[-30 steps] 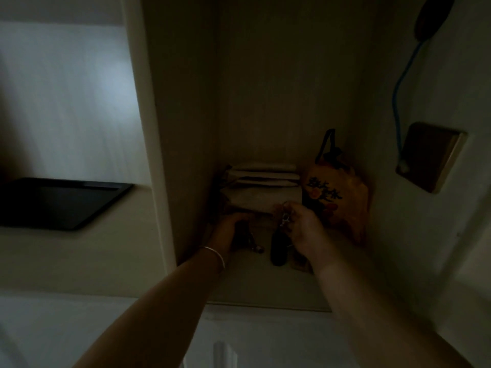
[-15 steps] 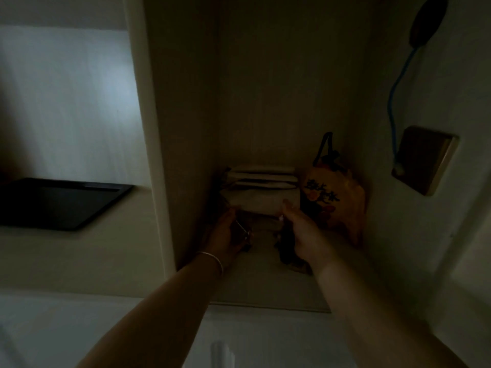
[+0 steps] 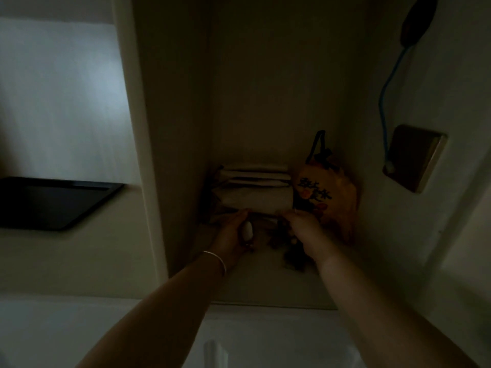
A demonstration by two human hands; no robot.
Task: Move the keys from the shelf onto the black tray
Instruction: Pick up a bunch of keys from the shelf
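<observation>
Dimly, both hands reach into the shelf [image 3: 265,285]: left hand [image 3: 230,236] clasps a pale fob [image 3: 248,231], right hand [image 3: 305,229] covers the dark keys [image 3: 291,254], grip unclear. Keys look light and jangly; pinch the ring. Black tray [image 3: 53,203] waits at nine o'clock.

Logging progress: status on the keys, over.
Both hands in the shelf niche: left hand, right hand on dark keys. Grip unclear, too dim. Black tray waiting at left.

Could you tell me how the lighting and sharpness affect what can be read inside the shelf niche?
Head view: very dim, the niche deep in shadow; both hands, left hand and right hand, look soft; the keys are a dark blur; the black tray shows only faint sheen; wide-angle bending at the edges.
</observation>
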